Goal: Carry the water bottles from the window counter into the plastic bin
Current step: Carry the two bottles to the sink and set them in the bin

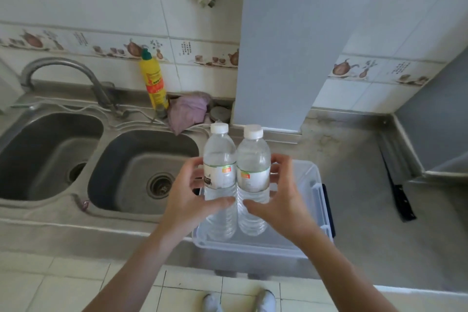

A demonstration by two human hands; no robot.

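Note:
Two clear water bottles with white caps stand upright side by side over the clear plastic bin (319, 200). My left hand (186, 195) grips the left bottle (219, 159) around its label, thumb in front. My right hand (281, 200) grips the right bottle (253, 162) the same way. The two bottles touch each other. Their bases are inside the bin's outline; whether they rest on its floor I cannot tell.
The bin sits at the front edge of a steel counter (354, 164), right of a double sink (141, 172). A yellow detergent bottle (153, 81), a purple cloth (188, 111) and a faucet (76, 71) lie behind. A black knife (398, 192) lies at right.

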